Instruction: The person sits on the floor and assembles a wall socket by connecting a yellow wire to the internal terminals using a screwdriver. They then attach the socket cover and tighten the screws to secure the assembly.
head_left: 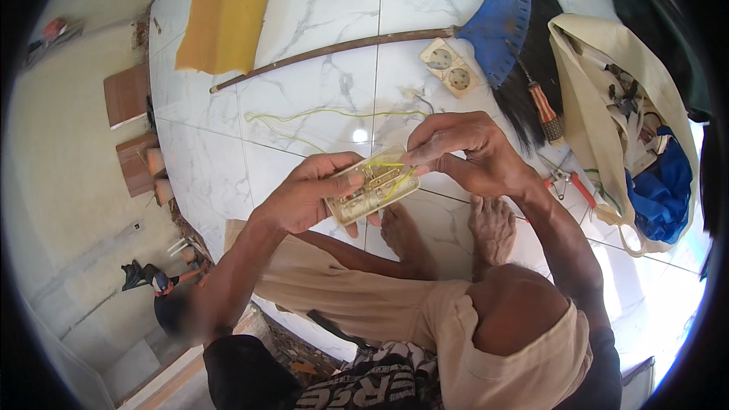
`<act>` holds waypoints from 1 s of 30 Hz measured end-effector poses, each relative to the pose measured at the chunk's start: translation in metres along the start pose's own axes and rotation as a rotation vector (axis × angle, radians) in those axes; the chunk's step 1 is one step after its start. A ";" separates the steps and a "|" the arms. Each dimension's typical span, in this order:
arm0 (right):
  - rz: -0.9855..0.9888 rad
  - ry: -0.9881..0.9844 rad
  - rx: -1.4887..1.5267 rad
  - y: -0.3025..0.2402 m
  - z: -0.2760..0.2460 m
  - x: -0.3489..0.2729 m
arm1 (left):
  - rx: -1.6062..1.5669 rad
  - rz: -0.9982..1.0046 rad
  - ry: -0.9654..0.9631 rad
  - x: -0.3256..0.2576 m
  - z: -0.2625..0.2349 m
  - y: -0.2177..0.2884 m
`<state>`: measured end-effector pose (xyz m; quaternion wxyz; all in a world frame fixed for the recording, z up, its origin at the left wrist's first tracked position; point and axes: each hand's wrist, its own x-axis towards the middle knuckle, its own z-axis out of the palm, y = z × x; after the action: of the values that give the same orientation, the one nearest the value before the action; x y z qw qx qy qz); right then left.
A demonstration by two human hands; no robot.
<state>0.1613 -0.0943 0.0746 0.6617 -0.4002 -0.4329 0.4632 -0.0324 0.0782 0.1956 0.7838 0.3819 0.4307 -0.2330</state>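
My left hand [305, 188] grips a cream, open-faced socket housing [351, 213] with metal strips inside, thumb over its near edge. A yellow-green wire [390, 165] runs into the housing's upper right part. My right hand [472, 150] is closed at that end, thumb and fingertips pinched on the wire; the exact contact is partly hidden. More thin yellow-green wire [326, 112] trails in a loop over the tiles beyond my hands. Past my right hand lies a cream cover [449, 68] with two round socket faces.
A blue-headed broom [486, 26] lies across the white tiles, with a screwdriver [544, 110] over its bristles. Red-handled pliers [563, 180] sit beside a cream tote bag [581, 99] of tools and blue cloth. A yellow sheet [222, 26] lies far left. Another person [171, 300] is at left.
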 end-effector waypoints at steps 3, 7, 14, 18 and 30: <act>0.006 -0.041 0.024 0.003 -0.007 -0.003 | -0.044 -0.024 -0.052 0.005 0.013 -0.003; 0.006 -0.104 -0.011 0.002 -0.016 -0.002 | -0.203 -0.074 -0.092 0.016 0.019 -0.002; 0.024 -0.133 -0.074 -0.004 -0.020 0.002 | -0.003 -0.014 0.071 0.023 0.030 -0.013; 0.022 -0.069 -0.034 -0.005 -0.014 0.001 | -0.003 0.030 0.085 0.025 0.030 -0.013; -0.145 0.003 -0.255 -0.009 -0.011 -0.009 | 0.134 0.125 0.160 0.021 0.038 -0.007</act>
<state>0.1718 -0.1068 0.0776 0.6380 -0.4495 -0.5149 0.3546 -0.0072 0.0431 0.1873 0.7327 0.4769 0.4506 -0.1809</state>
